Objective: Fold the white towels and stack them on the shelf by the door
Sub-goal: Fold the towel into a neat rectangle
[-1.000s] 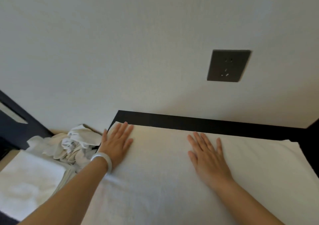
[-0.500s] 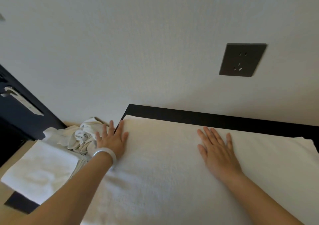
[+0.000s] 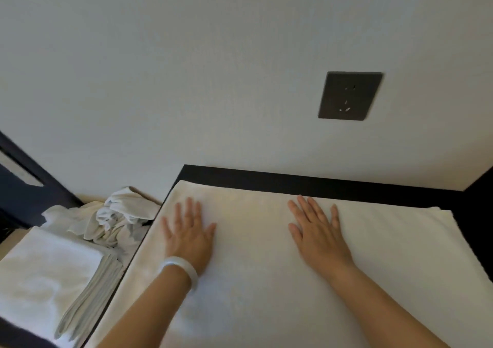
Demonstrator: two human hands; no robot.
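At the far left there is a dark door (image 3: 24, 187) with a pale handle, blurred at the edge of the view. In front of it lies a stack of folded towels (image 3: 50, 275), white and flat, and just behind this stack there is a heap of crumpled towels (image 3: 120, 219), not yet folded, which touches the stack. Both are on a surface lower than the tabletop, and I cannot tell what this surface is.

Next comes the black tabletop (image 3: 306, 183), which stands against the white wall (image 3: 186, 67). A large white towel (image 3: 266, 281) is spread over it and covers almost all of it (only a dark strip along the wall stays bare). The left hand (image 3: 190, 237) lies flat on the towel near its left edge, palm down, fingers stretched and a little apart; it grips nothing. On this wrist there is a white bracelet (image 3: 179, 269). The right hand (image 3: 318, 231) rests on the towel further to the right, also open and flat, holding nothing. The two hands are well apart.

On the wall above the right hand there is a dark socket (image 3: 350, 96).
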